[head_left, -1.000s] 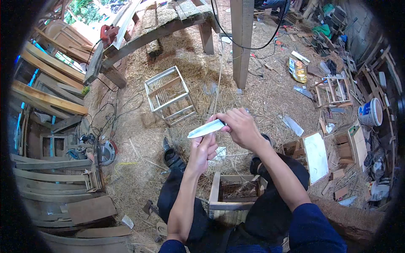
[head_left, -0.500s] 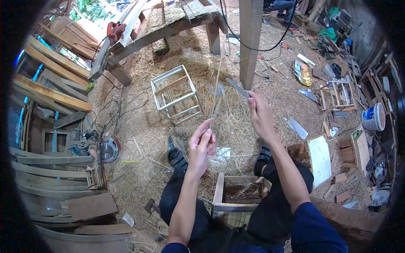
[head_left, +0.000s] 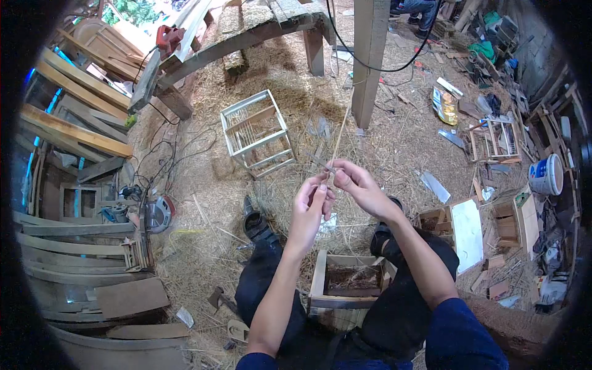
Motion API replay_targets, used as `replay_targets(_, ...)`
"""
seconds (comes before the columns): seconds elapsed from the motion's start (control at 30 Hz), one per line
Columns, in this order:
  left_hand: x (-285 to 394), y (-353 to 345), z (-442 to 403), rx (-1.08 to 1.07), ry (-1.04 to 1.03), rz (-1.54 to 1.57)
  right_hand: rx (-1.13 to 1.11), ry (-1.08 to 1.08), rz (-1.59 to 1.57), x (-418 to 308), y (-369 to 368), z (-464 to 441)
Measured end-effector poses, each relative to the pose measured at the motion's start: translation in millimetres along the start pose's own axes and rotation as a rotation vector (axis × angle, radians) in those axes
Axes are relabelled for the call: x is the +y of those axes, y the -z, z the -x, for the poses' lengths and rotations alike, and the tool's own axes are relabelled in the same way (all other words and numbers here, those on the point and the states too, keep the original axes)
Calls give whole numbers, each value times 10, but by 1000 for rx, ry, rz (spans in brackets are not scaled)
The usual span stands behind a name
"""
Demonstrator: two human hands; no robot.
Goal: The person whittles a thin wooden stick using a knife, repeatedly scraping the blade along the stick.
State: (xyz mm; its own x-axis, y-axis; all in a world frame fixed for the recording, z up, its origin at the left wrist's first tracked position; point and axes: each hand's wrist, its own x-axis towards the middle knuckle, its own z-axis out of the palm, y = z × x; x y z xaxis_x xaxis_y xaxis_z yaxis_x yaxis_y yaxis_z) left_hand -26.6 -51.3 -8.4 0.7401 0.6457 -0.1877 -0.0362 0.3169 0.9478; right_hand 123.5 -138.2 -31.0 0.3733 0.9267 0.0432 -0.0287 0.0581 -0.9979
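Note:
My left hand (head_left: 313, 203) is closed around the lower end of a thin wooden strip (head_left: 341, 132), which slants up and away to the right. My right hand (head_left: 361, 188) grips a knife, its blade (head_left: 319, 161) pointing left across the strip. The two hands are close together, and the fingers partly hide where blade and strip meet. Below them, a small wooden frame box (head_left: 317, 277) stands between my legs. A pale wooden cage-like frame (head_left: 258, 132) with thin bars sits on the floor ahead.
A workbench (head_left: 246, 49) and a wooden post (head_left: 369, 68) stand ahead. Planks (head_left: 80, 231) and a circular saw (head_left: 159, 213) lie at left. On the right are a white bucket (head_left: 546, 174), a second barred frame (head_left: 493, 142) and scraps. Another person's legs (head_left: 422, 12) show behind.
My right hand has come left and down with the knife, bringing it to the strip beside my left hand. My left hand has shifted slightly right, and the strip leans further right.

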Motion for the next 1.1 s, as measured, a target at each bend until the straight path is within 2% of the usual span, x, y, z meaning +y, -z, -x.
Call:
replay_targets(0.43, -7, -24, -58, -43, 143, 166, -48, 23, 56, -180, -6, 112)
replay_targets(0.53, -3, 24, -50, -98, 165, 182, -60, 42, 230, -324, 72, 118)
replay_targets(0.63, 40, 11, -23, -143, 205, 184, -72, 142, 596, -478, 169, 120)
replay_targets(0.83, 104, -27, -34, -158, 268, 180, -38, 230, 672, -456, 242, 98)
replay_targets(0.93, 160, -100, -33, -112, 318, 236, -60, 187, 679, -540, 298, 100)
replay_targets(1.03, 210, -121, -18, -110, 322, 287, 68, 228, 815, -530, 445, 95)
replay_targets(1.1, 238, -124, 37, -158, 316, 280, 271, 232, 783, -495, 619, 31)
